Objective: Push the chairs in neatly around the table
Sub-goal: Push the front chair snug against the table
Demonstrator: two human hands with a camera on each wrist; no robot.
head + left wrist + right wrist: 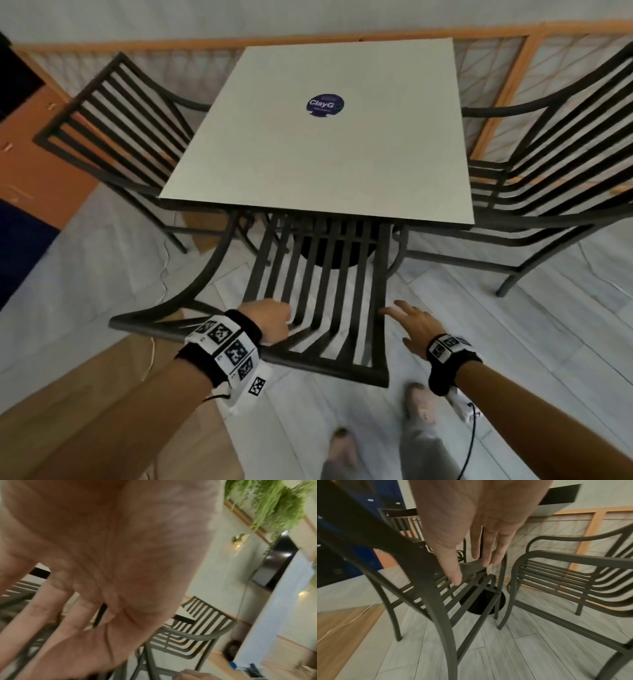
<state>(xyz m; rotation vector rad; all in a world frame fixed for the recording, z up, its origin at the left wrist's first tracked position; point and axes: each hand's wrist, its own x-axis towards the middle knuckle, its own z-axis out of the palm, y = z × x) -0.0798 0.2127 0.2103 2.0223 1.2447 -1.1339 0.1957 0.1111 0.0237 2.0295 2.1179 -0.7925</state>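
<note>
Counting outward, we saw two hands at the nearest chair (318, 291): left hand (269, 322) curled at its back slats, right hand (416, 329) spread beside its edge. Beyond stood one worktop (325, 154), flanked by two more chairs (113, 130).

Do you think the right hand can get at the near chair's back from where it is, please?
Probably yes: the right hand hovers open just beside the near chair, close to its back's right edge, with nothing between them.

Near chair (318, 274) seat hidden under table (318, 154); feet (416, 399) blurred
</note>
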